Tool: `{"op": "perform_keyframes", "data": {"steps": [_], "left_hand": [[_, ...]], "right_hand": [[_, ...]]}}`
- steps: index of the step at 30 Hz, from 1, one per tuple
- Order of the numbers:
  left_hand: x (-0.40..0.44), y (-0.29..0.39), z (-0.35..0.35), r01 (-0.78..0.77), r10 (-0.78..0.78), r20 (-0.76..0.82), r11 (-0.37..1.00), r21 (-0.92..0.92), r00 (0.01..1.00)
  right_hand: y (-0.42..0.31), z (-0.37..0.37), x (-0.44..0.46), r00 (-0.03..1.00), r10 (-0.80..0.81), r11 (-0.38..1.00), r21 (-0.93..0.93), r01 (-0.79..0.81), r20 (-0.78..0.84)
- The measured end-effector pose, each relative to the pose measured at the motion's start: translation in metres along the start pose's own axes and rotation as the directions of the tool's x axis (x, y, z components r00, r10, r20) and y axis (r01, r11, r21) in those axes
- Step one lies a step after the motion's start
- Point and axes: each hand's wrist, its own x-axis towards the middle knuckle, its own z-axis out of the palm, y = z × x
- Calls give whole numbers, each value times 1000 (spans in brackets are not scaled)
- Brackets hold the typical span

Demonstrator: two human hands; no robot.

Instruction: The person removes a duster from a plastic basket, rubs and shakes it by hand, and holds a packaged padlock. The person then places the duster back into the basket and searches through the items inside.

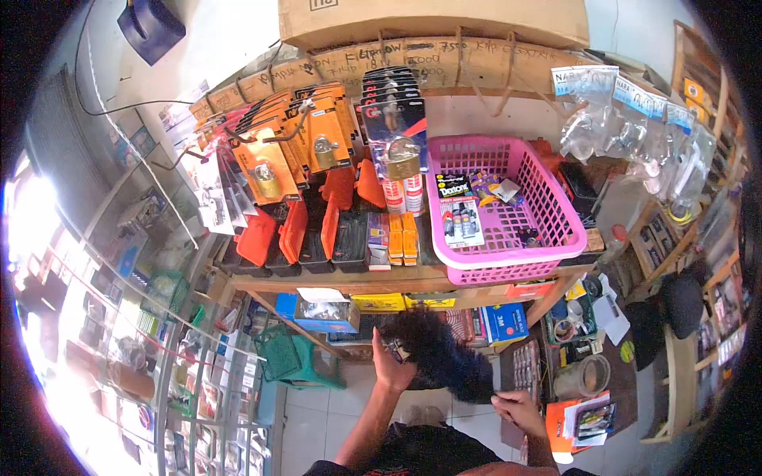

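A black, fluffy feather duster (448, 357) stretches across the middle, in front of the lower shelf. My right hand (520, 414) is closed round its right end, fingers pinched together. At the duster's other end is my left hand (390, 366), thumb pointing up and fingers curled behind dark material. A small pale-gold patch shows by those fingers. What the left hand grips is mostly covered by the duster's feathers, so I cannot make it out.
A pink plastic basket (508, 255) with small packets sits on the wooden shelf (373, 283). Left of it are carded padlocks (325, 151) and orange-lidded bins (255, 236). Below stand a green stool (305, 369) and a blue 3M box (506, 323). Glass cases (159, 341) line the left.
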Motion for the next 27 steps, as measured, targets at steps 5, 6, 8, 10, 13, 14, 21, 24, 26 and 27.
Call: {"op": "perform_keyframes", "data": {"steps": [5,6,8,10,13,14,21,24,26,27], "left_hand": [[-4,-14,-34,137,-95,319,985,-110,943],[-10,-17,-32,110,-88,228,990,-83,970],[-21,-20,-21,57,-56,135,998,-9,989],[-29,-19,-7,-3,-8,126,996,86,992],[-25,-15,-26,62,-31,319,994,-89,947],[-26,-13,-27,50,-27,279,996,-77,960],[-32,-13,-37,-35,38,34,995,-89,999],[-34,-7,-29,-42,69,171,987,-155,983],[-33,-2,-42,-72,97,152,984,-161,984],[-19,0,-64,-111,122,75,985,-131,990]], "right_hand": [[14,-20,-9,994,5,994,-112,7,109],[19,-24,-10,995,-23,993,-112,34,94],[29,-30,-9,992,-75,990,-112,86,99],[35,-24,-16,994,-60,995,-76,67,88],[24,-12,-23,992,-41,998,-34,46,123],[20,-9,-24,990,-35,999,-18,38,139],[12,-9,-11,991,12,998,-60,-4,132],[16,-11,2,988,33,996,-84,-20,154],[7,-6,7,986,7,994,-105,11,169],[4,-3,13,988,-3,994,-109,20,156]]}}
